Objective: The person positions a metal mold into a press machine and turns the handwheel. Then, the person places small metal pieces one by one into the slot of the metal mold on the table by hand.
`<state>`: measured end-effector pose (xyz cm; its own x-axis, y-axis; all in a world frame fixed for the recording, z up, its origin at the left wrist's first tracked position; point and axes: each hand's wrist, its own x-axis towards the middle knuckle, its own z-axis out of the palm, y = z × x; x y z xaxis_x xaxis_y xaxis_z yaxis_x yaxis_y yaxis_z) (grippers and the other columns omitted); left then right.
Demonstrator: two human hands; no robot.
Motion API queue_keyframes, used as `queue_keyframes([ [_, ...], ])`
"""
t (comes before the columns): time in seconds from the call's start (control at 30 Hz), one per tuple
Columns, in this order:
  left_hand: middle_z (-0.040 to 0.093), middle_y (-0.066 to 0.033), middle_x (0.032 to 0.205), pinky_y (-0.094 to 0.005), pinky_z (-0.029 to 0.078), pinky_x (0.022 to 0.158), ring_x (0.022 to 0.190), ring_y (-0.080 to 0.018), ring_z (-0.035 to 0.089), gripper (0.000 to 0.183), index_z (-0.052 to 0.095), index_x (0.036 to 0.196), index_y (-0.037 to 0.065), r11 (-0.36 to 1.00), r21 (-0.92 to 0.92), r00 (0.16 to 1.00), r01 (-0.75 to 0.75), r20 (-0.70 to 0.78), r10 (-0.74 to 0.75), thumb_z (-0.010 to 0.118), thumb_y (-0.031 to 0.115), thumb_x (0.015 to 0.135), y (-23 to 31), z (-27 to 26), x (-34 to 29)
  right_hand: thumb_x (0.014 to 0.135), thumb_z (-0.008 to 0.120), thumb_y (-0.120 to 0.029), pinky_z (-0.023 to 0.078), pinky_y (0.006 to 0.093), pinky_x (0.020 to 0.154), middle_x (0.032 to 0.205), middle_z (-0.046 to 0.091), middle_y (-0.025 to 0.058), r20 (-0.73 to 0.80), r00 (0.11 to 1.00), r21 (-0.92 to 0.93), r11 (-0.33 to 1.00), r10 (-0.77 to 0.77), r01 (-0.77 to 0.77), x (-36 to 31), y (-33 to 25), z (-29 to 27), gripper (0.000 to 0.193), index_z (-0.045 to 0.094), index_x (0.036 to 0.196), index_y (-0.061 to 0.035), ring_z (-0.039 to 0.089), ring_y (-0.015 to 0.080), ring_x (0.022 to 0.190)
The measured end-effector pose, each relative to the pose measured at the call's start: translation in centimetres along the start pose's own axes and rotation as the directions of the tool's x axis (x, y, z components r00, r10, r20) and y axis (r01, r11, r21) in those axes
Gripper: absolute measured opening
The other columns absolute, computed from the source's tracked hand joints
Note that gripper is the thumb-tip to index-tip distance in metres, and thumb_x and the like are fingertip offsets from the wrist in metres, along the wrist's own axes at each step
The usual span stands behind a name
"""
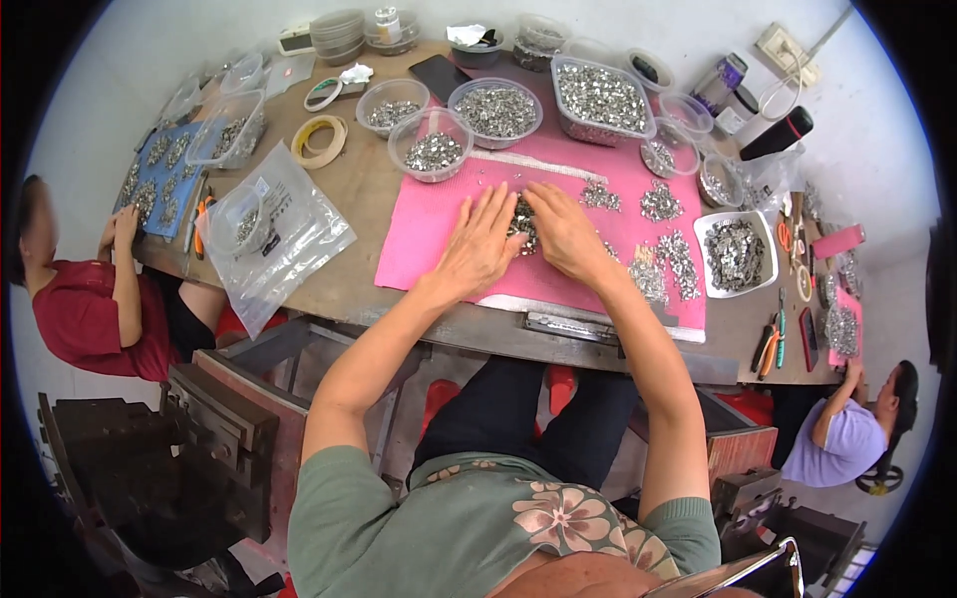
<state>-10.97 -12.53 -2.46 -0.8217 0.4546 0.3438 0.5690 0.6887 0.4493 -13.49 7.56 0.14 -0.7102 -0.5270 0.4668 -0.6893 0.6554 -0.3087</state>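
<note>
A small heap of shiny metal pieces [522,225] lies on the pink cloth [429,239], enclosed between my two hands. My left hand [480,242] rests flat at the heap's left side, fingers stretched out and pointing away from me, thumb reaching toward the pieces. Cupped along the right side, my right hand [565,231] has bent fingers whose tips touch the pile's edge. Part of the heap is hidden under the fingers. To the right, more small piles [678,265] of metal pieces are spread on the cloth. A white square bowl [707,261] of similar parts stands beside the cloth.
Round tubs [432,177] and a rectangular tub [638,127] of metal pieces line the far side. A clear plastic bag [317,234] and tape roll [337,149] lie left. Pliers [766,349] lie right. Two people work at the table's ends, left [95,309] and right [842,434].
</note>
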Motion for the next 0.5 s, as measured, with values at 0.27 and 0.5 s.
queue_keyframes([
  [0.27, 0.031, -0.0251, 0.161, -0.0586, 0.019, 0.122, 0.151, -0.0404, 0.028, 0.063, 0.034, 0.153, -0.006, 1.0, 0.002, 0.997, -0.024, 0.072, 0.024, 0.051, 0.031, 0.105, 1.2, -1.2, -2.3, 0.088, 0.054, -0.004, 0.036, 0.0503, 0.117, 0.147, 0.049, 0.0268, 0.246, 0.969, -0.13, 0.989, -0.032, 0.066, -2.6, -2.9, -0.9, 0.055, 0.047, 0.141, 0.0109, 0.047, 0.0413, 0.137],
  [0.5, 0.045, -0.028, 0.15, -0.052, 0.033, 0.117, 0.141, -0.0427, 0.042, 0.048, 0.05, 0.14, -0.009, 0.982, -0.178, 0.994, -0.06, -0.104, 0.042, 0.058, 0.01, 0.096, -1.6, -2.6, 0.3, 0.088, 0.058, 0.0, 0.047, 0.046, 0.101, 0.124, 0.064, 0.0207, 0.135, 0.985, 0.085, 0.991, -0.11, 0.099, 0.2, -0.2, -1.6, 0.033, 0.064, 0.12, 0.0067, 0.059, 0.0368, 0.119],
])
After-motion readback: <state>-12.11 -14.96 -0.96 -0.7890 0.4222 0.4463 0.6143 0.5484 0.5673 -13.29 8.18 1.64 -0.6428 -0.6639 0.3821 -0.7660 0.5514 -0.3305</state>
